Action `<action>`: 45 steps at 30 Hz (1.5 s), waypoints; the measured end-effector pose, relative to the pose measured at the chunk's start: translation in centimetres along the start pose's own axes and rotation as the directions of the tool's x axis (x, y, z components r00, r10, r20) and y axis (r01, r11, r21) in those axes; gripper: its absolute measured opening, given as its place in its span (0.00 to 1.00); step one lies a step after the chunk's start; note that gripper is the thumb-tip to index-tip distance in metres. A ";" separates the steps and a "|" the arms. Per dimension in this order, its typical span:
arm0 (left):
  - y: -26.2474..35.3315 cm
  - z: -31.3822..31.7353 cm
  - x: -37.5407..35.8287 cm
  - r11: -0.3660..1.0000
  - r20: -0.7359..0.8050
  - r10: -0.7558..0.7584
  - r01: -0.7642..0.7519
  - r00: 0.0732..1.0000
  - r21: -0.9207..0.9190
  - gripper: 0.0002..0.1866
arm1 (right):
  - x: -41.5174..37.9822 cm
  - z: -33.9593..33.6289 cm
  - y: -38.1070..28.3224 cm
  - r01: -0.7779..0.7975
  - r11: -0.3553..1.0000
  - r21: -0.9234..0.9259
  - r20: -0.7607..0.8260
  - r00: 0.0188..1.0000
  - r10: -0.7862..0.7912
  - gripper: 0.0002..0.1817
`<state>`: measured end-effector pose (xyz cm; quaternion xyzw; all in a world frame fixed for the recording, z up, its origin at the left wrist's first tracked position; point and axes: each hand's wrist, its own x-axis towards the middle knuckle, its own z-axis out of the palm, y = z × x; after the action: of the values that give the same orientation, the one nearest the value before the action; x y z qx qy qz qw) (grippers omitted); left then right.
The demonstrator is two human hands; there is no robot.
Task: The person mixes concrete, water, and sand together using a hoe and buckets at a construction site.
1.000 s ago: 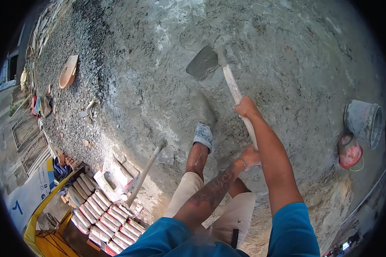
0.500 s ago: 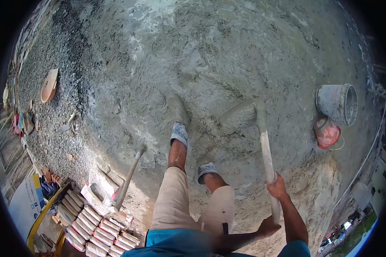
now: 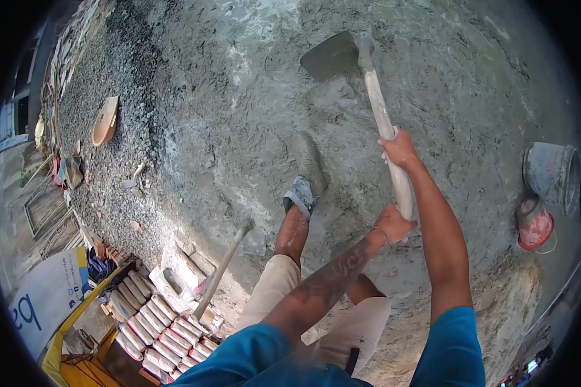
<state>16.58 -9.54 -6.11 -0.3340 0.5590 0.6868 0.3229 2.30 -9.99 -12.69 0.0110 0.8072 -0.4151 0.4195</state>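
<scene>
A: Where are the hands gripping?
B: Left hand [image 3: 394, 224] is clasping the near end of the hoe [image 3: 382, 116] handle, right hand [image 3: 400, 148] farther up, fingers wrapped tight.
A: And the blade?
B: Hanging far out over the wet mix [image 3: 252, 129]; it's probably feeling head-heavy, stiff, gritty.
</scene>
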 end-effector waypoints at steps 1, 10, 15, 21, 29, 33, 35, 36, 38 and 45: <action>2.8 -2.1 0.7 0.990 0.037 -0.143 0.143 0.989 -0.006 0.14 | 3.2 0.6 0.2 0.073 0.996 -0.044 0.048 0.996 -0.071 0.22; 0.7 6.1 -4.4 0.949 0.267 -0.276 0.306 0.923 -0.077 0.11 | -6.0 -2.8 6.0 -0.197 0.948 -0.250 0.001 0.979 0.203 0.22; -5.5 17.5 -13.5 0.983 0.221 -0.170 0.182 0.960 -0.031 0.17 | -20.8 -7.8 9.5 -0.318 0.944 -0.087 -0.054 0.948 0.314 0.20; -8.9 20.9 -28.2 0.945 0.336 -0.299 0.228 0.893 0.235 0.27 | -36.8 -8.3 10.6 -0.447 0.888 0.103 -0.170 0.872 0.459 0.18; -2.2 7.6 -10.5 0.829 0.283 -0.039 -0.127 0.958 0.544 0.23 | -17.4 -7.0 5.9 -0.177 0.899 0.401 -0.323 0.891 0.320 0.17; 4.9 2.0 1.9 0.928 0.380 -0.139 -0.014 0.914 0.373 0.13 | -2.7 -9.1 4.1 -0.178 0.961 0.211 -0.361 0.900 0.245 0.22; 6.7 1.8 3.7 0.896 0.436 -0.228 0.013 0.871 0.444 0.11 | -0.9 -9.8 3.6 -0.256 0.957 0.134 -0.328 0.900 0.287 0.22; 5.5 1.6 3.6 0.883 0.454 -0.286 0.047 0.844 0.468 0.10 | -1.7 -8.9 4.9 -0.270 0.943 0.193 -0.340 0.884 0.322 0.22; 2.9 2.7 1.2 0.888 0.487 -0.361 0.133 0.796 0.441 0.08 | -4.7 -6.6 7.4 -0.313 0.924 0.221 -0.332 0.867 0.373 0.23; -10.0 7.7 -18.1 0.662 0.353 -0.381 -0.014 0.854 0.749 0.19 | -29.0 -0.3 12.5 -0.258 0.737 0.624 -0.238 0.836 0.494 0.29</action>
<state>34.33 -1.59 4.38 -0.0524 0.6479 0.4295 0.6268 25.50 8.03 -0.94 0.3838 0.6923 -0.5298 0.3046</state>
